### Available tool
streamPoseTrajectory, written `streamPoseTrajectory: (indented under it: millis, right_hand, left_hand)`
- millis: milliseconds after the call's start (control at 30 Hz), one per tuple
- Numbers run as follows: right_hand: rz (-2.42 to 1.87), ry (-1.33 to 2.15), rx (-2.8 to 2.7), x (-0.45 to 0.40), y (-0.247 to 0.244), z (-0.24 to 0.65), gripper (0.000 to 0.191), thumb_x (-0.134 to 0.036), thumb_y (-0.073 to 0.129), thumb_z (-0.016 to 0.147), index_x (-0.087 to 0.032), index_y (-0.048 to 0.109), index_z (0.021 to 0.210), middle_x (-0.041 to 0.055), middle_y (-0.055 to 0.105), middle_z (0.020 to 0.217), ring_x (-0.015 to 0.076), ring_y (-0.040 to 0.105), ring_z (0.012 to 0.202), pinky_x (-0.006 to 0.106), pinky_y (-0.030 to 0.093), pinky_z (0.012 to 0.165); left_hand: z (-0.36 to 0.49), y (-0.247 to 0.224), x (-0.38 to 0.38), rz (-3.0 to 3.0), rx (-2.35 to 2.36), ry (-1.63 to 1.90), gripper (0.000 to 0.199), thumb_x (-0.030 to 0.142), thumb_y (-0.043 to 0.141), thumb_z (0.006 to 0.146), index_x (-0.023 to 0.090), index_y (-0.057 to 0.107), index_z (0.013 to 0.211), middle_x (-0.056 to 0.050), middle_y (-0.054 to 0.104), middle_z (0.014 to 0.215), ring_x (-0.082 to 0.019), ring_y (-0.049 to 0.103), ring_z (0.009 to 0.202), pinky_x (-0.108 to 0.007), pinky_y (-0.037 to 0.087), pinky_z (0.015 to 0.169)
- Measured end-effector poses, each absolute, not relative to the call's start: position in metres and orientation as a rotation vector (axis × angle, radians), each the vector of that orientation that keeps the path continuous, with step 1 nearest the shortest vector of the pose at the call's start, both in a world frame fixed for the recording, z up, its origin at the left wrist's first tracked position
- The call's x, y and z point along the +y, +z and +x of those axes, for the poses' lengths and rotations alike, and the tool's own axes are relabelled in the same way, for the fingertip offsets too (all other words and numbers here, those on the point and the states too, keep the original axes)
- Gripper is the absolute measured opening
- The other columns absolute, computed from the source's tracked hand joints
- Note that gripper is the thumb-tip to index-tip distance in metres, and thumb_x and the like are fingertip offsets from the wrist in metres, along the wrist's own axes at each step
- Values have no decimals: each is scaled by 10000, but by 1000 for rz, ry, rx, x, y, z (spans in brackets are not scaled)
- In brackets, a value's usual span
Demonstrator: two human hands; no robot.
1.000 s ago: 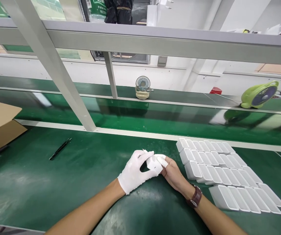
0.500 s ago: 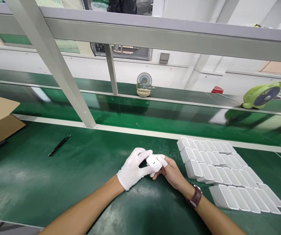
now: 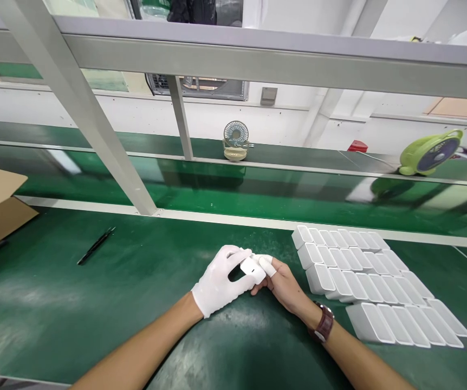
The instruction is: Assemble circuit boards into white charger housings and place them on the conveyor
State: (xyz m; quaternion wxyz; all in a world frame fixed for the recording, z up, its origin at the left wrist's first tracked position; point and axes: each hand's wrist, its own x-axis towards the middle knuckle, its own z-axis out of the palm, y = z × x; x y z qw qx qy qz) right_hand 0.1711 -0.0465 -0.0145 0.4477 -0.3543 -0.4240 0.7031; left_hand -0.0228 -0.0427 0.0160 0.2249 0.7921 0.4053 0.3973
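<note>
Over the desk (image 3: 75, 314), your gloved left hand (image 3: 219, 283) and your right hand (image 3: 285, 284) pinch a small white box (image 3: 253, 270) between them. A light grip on its edges should leave its face visible.

- A green-topped workbench (image 3: 46, 303) spans the foreground, pale glare (image 3: 26, 295) spreading across its left side.
- A pale strip (image 3: 225, 219) edges the bench's far side, backed by a glossy green panel (image 3: 217, 195) full of reflections.
- Above the panel runs a dark green shelf (image 3: 298, 156).
- A light grey beam (image 3: 258, 64) crosses the scene, met at left by a slanting post (image 3: 79, 108).
- Behind stands a white wall (image 3: 205, 119) with a small grey box (image 3: 268, 96).
</note>
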Motion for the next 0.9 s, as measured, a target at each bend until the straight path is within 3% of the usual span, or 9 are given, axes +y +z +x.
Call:
streamPoseTrajectory:
  millis: [133, 267, 400, 500, 633, 733, 900]
  right_hand:
    - [-898, 1709, -1061, -46, -13, 170, 382, -477, 653, 916, -199, 656, 1178, 47, 728, 916, 172, 676, 689, 338, 594, 630]
    - [-923, 1673, -1133, -47, -13, 170, 426, -487, 640, 919, -180, 637, 1214, 44, 719, 876, 176, 681, 688, 372, 606, 677]
    - [-928, 1509, -1148, -45, -16, 168, 453, -446, 715, 863, -211, 632, 1241, 78, 721, 1095, 211, 706, 874, 414, 601, 837]
    - [-922, 1334, -1155, -44, -20, 167, 404, -374, 741, 845, -233, 646, 1211, 85, 687, 1223, 239, 674, 1087, 427, 553, 992]
    - [-946, 1033, -1475, -46, -24, 167, 326, -265, 626, 931, -256, 640, 1257, 96, 623, 1337, 237, 609, 1229, 424, 516, 1062]
    - [-943, 751, -1768, -52, -23, 168, 390, -197, 564, 961, -260, 584, 1346, 116, 582, 1388, 239, 560, 1299, 462, 464, 1124]
    - [-851, 209, -1964, -62, -8, 171, 526, -69, 519, 935, -217, 484, 1438, 173, 541, 1415, 285, 501, 1344, 528, 480, 1088]
  left_hand:
    - [-24, 19, -41, 2145, 1070, 1082, 343, 203, 631, 902, 243, 671, 1241, -82, 588, 1161, -187, 634, 1014, -346, 566, 887]
    - [-28, 16, -36, 2067, 1077, 1126, 251, 216, 514, 984, 259, 717, 1127, -53, 638, 1096, -174, 641, 1045, -352, 542, 952]
    - [-28, 15, -32, 1867, 1200, 1048, 263, 283, 658, 895, 244, 664, 1154, -38, 659, 1094, -165, 671, 924, -329, 582, 835]
    - [-28, 16, -29, 1799, 1260, 921, 383, 306, 725, 830, 246, 636, 1198, -22, 685, 1056, -171, 682, 902, -330, 579, 822]
    - [-31, 19, -25, 1926, 1256, 793, 324, 323, 723, 824, 251, 668, 1135, -17, 687, 1011, -190, 664, 910, -357, 552, 836]
    - [-32, 21, -25, 1922, 1307, 760, 266, 355, 756, 791, 225, 674, 1007, -28, 687, 985, -215, 668, 923, -378, 551, 835]
    - [-31, 26, -25, 1745, 1261, 711, 301, 413, 750, 803, 210, 640, 996, -29, 718, 983, -204, 689, 904, -362, 564, 827]
